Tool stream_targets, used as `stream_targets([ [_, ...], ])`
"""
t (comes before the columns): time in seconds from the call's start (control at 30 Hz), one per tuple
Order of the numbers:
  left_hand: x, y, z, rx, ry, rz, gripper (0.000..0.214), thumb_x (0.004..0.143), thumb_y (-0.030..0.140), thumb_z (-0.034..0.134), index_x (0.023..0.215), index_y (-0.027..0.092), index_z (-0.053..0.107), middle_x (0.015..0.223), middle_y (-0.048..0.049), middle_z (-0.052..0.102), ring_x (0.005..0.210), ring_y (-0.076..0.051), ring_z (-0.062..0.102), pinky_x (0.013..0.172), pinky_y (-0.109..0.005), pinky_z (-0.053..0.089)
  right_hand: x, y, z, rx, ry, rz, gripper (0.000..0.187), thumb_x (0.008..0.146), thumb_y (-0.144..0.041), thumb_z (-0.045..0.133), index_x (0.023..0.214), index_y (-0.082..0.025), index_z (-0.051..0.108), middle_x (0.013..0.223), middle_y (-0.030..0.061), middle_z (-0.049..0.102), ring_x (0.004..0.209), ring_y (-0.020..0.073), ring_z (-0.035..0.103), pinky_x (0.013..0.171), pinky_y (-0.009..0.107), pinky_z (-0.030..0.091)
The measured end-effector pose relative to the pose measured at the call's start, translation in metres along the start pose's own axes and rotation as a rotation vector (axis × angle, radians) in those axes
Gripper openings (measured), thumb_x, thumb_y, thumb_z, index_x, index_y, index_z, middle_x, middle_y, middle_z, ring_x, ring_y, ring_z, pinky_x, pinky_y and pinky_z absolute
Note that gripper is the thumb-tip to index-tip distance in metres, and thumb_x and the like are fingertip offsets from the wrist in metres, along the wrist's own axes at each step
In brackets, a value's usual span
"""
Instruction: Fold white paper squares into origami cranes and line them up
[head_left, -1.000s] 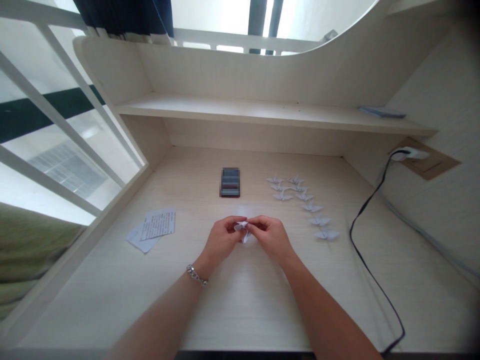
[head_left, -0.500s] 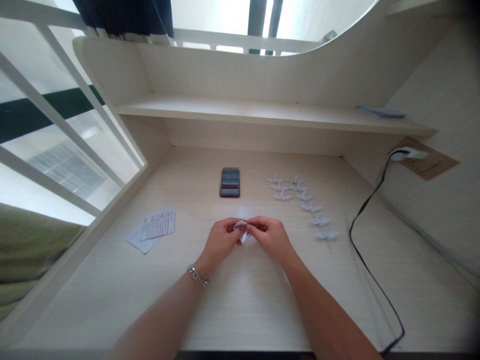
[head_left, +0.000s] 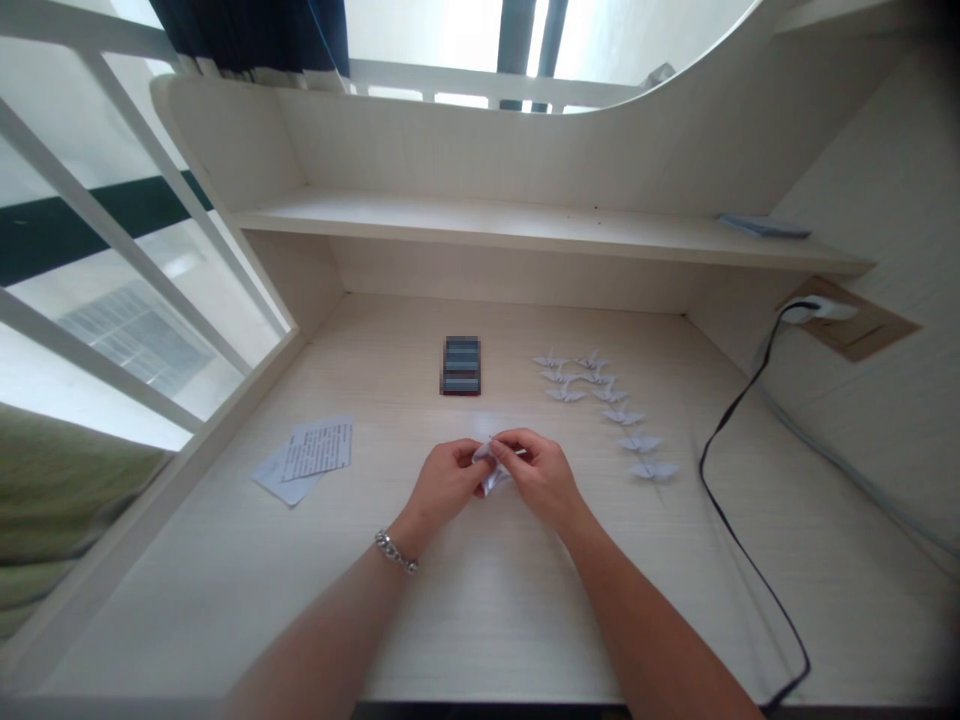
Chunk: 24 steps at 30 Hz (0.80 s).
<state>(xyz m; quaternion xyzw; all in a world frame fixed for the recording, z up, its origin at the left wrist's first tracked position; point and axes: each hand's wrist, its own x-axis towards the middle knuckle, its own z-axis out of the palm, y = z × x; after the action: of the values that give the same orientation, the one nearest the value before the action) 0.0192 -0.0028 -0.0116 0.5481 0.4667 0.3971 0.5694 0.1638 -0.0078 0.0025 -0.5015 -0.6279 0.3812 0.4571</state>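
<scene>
A small folded white paper point(head_left: 493, 482) is pinched between my two hands over the middle of the desk. My left hand point(head_left: 448, 480), with a chain bracelet point(head_left: 395, 551) at its wrist, grips the paper's left side. From the right, my right hand point(head_left: 541, 475) presses thumb and forefinger on its upper part. The fingers cover much of the paper, so its full shape is hidden. Several folded paper cranes point(head_left: 622, 417) stand on the desk to the right of my hands.
Two sheets of paper point(head_left: 319, 450), the upper one printed, lie at left. A dark rectangular object with a blurred face point(head_left: 461, 366) lies beyond my hands. A black cable point(head_left: 720, 500) runs down from the wall socket at right. A shelf point(head_left: 510, 220) spans the back.
My right thumb and fingers have shifted slightly up and left over the folded paper, which is now turned a little. The cranes and sheets stay where they were.
</scene>
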Motion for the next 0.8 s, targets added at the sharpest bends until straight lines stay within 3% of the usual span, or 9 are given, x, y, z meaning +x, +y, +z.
stream_targets([
  [0.2, 0.001, 0.002, -0.001, -0.052, 0.123, 0.032, 0.028, 0.068, 0.034, 0.062, 0.086, 0.013, 0.067, 0.071, -0.0050, 0.066, 0.060, -0.015, 0.059, 0.049, -0.023, 0.047, 0.006, 0.010, -0.001, 0.123, -0.034, 0.121, 0.019, 0.071, -0.027, 0.061, 0.085, -0.015, 0.066, 0.081, 0.0063, 0.068, 0.073, 0.0172, 0.061, 0.066, 0.028, 0.048],
  [0.43, 0.002, -0.003, -0.001, -0.080, 0.109, 0.095, 0.025, 0.067, 0.023, 0.062, 0.090, 0.014, 0.066, 0.080, -0.0055, 0.068, 0.066, -0.015, 0.061, 0.058, -0.023, 0.048, 0.005, 0.011, 0.000, 0.314, -0.043, 0.267, 0.019, 0.063, -0.023, 0.065, 0.081, -0.015, 0.066, 0.071, 0.0045, 0.067, 0.064, 0.0155, 0.061, 0.055, 0.024, 0.047],
  [0.8, -0.003, 0.007, 0.002, -0.110, 0.127, 0.210, 0.017, 0.064, 0.013, 0.062, 0.081, 0.015, 0.067, 0.077, -0.0029, 0.066, 0.067, -0.013, 0.059, 0.060, -0.022, 0.046, 0.004, 0.007, -0.003, 0.375, 0.010, 0.192, 0.015, 0.061, -0.022, 0.066, 0.075, -0.017, 0.069, 0.073, 0.0044, 0.069, 0.069, 0.0176, 0.063, 0.067, 0.030, 0.049],
])
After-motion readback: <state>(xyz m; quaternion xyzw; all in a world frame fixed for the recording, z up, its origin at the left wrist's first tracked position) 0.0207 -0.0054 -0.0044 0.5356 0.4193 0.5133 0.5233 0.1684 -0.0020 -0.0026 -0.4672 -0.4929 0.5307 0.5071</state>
